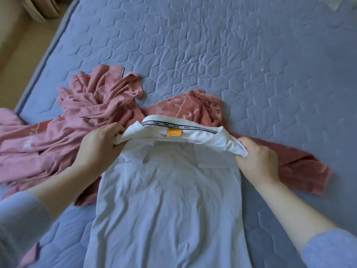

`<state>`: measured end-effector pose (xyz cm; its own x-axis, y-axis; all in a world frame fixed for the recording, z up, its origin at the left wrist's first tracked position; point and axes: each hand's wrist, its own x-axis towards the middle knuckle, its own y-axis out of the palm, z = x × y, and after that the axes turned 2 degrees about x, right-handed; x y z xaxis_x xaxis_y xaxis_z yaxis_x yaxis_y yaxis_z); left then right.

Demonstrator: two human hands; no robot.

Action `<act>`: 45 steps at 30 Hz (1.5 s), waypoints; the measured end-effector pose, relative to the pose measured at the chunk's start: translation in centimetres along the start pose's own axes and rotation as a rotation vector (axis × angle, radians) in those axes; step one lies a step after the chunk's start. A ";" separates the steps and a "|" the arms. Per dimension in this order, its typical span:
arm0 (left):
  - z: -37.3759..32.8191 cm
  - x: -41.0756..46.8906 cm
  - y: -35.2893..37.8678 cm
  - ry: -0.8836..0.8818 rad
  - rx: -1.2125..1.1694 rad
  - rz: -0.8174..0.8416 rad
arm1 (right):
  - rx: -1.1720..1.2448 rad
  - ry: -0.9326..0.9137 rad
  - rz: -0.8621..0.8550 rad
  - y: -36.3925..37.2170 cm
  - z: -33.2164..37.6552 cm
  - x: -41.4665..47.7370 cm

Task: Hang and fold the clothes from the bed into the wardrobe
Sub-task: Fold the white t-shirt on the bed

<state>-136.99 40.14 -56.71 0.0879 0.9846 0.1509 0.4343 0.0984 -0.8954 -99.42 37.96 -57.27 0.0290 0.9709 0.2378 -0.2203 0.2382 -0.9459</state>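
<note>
A white shirt [170, 190] is lying flat on the blue bed [212, 45]. Its bottom end is pointing to 6 o'clock and its collar [185, 122] is pointing to 12 o'clock.

The left hand [98, 144] is gripping the shirt at the 9 o'clock end of the collar. Its fingers are curling tight around a bunch of white cloth. The right hand [257, 161] is gripping the 3 o'clock end the same way, with its fingers wrapping round the folded edge. Between the two hands the top of the shirt is bending over, so the inside of the neck is showing. An orange tag [174, 131] is sitting in the middle of the neck. A thin dark strip with tiny words is running along the collar, but the words are too small to read for sure.

A crumpled heap of light pink clothes [87, 105] is lying at 10 o'clock from the shirt, and the left arm is reaching over it. A darker pink fuzzy top [201, 109] is lying under the shirt's collar. It is sticking out at 12 o'clock, and one long part is stretching away to 3 o'clock, under the right hand. Curly stitched writing is showing on it.

Blue sleeves [19, 219] are covering both arms near the bottom corners. A pale curtain [38, 8] is hanging beside the bed, at 11 o'clock in the picture.
</note>
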 end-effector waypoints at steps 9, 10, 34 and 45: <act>1.8 -16.0 2.7 0.057 0.025 0.132 | -0.032 0.116 0.253 0.4 0.1 -16.0; 2.3 -17.6 3.5 0.066 0.036 0.187 | -0.057 0.121 0.315 1.0 0.0 -17.5; 3.6 -30.9 4.5 0.096 0.018 0.550 | -0.183 0.087 0.721 2.4 1.6 -30.6; 6.0 -38.9 4.4 -0.816 -0.134 0.292 | 0.198 -0.062 0.711 2.7 10.8 -32.7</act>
<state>-143.90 3.11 -69.03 -0.4345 0.7686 -0.4695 0.6007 -0.1411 -0.7869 -111.53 6.62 -65.17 -0.2396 0.8848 -0.3997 -0.3372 -0.4618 -0.8204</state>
